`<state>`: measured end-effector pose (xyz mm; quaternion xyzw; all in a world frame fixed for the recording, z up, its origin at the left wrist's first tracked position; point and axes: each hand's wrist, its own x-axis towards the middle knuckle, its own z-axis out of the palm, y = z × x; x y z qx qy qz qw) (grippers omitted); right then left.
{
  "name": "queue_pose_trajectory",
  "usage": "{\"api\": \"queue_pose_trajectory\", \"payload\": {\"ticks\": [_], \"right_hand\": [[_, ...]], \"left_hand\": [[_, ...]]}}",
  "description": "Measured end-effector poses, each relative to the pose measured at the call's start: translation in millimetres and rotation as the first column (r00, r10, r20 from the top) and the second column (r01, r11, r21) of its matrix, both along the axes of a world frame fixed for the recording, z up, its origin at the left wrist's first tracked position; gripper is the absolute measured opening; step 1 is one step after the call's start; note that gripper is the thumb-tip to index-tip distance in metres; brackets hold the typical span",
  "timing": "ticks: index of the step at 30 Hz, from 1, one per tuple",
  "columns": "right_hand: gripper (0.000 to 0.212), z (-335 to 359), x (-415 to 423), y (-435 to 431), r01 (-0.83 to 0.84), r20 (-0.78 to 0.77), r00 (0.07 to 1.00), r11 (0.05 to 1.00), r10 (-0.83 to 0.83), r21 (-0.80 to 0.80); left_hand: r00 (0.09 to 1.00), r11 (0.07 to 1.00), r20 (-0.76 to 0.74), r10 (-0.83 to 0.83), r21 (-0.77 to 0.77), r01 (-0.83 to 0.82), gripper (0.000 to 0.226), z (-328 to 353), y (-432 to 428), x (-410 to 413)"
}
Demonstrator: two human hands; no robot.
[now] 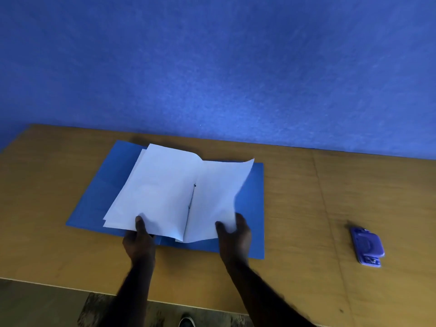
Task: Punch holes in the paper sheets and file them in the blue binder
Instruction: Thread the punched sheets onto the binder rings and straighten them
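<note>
The blue binder [252, 206] lies open and flat on the wooden table. White paper sheets [162, 190] rest on it, spread left and right of the spine, where a thin metal fastener [191, 201] shows. My left hand [139, 241] pinches the near edge of the left sheets, thumb on top. My right hand [236, 234] grips the near corner of the right sheet [219, 197], whose far corner curls up off the binder.
A purple hole punch [366, 247] sits on the table [306, 232] to the right, well apart from the binder. A blue wall rises behind the table. The table's near edge runs below my forearms, with floor and a shoe beneath.
</note>
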<state>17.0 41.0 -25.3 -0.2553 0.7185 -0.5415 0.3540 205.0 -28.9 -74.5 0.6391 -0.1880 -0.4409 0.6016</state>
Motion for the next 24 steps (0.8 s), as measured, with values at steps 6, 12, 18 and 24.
{"api": "queue_pose_trajectory", "payload": {"ticks": [6,12,18,24], "right_hand": [[0.036,29.6,47.7,-32.2,-0.260,-0.017,0.965,0.954,0.261,-0.150],[0.048,38.2,84.7,-63.7,-0.502,-0.111,0.862,0.864,0.495,-0.038],[0.031,35.0,101.1,-78.4,-0.593,0.034,0.804,0.805,0.593,-0.014],[0.048,33.9,85.1,-80.8,-0.568,0.286,0.751,0.803,0.595,-0.180]], "left_hand": [[0.997,0.995,-0.054,-0.052,-0.082,0.048,0.032,0.5,1.3,1.5],[0.980,0.977,-0.093,-0.174,-0.139,0.160,0.047,6.4,2.0,2.4],[0.966,0.947,0.050,-0.253,-0.189,0.258,0.039,3.6,3.4,0.6],[0.945,0.908,0.177,-0.276,-0.274,0.317,0.035,13.1,3.9,-1.5]]}}
